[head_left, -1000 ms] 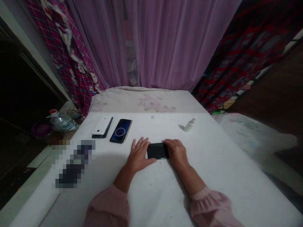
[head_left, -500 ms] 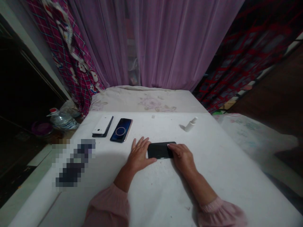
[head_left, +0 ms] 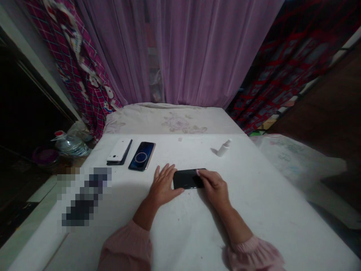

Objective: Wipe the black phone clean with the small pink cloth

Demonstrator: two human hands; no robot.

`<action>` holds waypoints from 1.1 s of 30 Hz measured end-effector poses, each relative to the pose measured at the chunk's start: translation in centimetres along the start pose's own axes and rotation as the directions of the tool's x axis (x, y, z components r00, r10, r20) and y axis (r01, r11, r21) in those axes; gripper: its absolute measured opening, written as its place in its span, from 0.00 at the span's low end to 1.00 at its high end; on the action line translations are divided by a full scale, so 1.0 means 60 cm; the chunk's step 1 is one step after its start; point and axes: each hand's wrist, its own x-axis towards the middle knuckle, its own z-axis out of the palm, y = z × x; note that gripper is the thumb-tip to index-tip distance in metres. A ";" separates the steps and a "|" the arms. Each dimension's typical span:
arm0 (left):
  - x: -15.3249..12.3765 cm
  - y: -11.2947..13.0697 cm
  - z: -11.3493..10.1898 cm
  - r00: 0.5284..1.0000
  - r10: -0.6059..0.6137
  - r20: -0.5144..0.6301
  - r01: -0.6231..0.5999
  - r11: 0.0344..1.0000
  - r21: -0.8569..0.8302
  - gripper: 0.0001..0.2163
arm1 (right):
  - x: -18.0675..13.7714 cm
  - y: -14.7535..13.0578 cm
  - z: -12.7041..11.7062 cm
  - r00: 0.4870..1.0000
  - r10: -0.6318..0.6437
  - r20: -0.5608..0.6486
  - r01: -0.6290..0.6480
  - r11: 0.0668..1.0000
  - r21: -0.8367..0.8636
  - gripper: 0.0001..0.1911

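Note:
A black smartphone (head_left: 187,179) lies flat and sideways on the white cloth, dark glossy face up. My left hand (head_left: 163,187) rests at its left end, fingers spread, thumb along the near edge and forefinger by the far left corner. Over the right end of the phone, my right hand (head_left: 216,185) is closed in a pinch. A small pale pinkish bit shows at those fingertips, too small to name; the hand hides the phone's right end.
A white spray bottle (head_left: 225,148) stands back right. At back left lie a blue phone (head_left: 141,156) on another phone and a white phone (head_left: 119,149) on a dark one. A blurred-out dark object (head_left: 86,197) lies left. Purple curtains (head_left: 197,52) hang behind the table.
The whole view has shifted slightly, so everything sits a little further left. My right fingertips have moved slightly left along the phone. My left hand keeps its place at the phone's end.

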 end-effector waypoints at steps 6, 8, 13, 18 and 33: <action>-0.003 0.007 0.000 0.999 0.048 -0.002 -0.048 0.997 0.053 0.37 | 0.023 0.059 -0.019 0.989 0.147 -0.015 -0.148 0.984 -0.101 0.11; -0.005 0.015 0.003 0.994 0.107 -0.010 -0.106 0.992 0.063 0.34 | 0.026 0.068 -0.012 0.990 0.134 0.054 -0.126 0.984 -0.129 0.11; -0.005 0.031 0.009 0.985 0.163 -0.059 -0.159 0.985 0.066 0.24 | 0.020 0.068 -0.012 0.986 0.051 0.156 -0.024 0.985 -0.171 0.14; -0.005 0.034 0.009 0.985 0.155 -0.071 -0.150 0.986 0.068 0.23 | -0.015 0.044 -0.050 0.974 -0.084 0.211 0.102 0.992 -0.073 0.14; -0.002 0.034 0.008 0.987 0.151 -0.054 -0.146 0.986 0.080 0.24 | 0.017 0.072 -0.021 0.983 -0.027 0.183 0.049 0.992 -0.118 0.14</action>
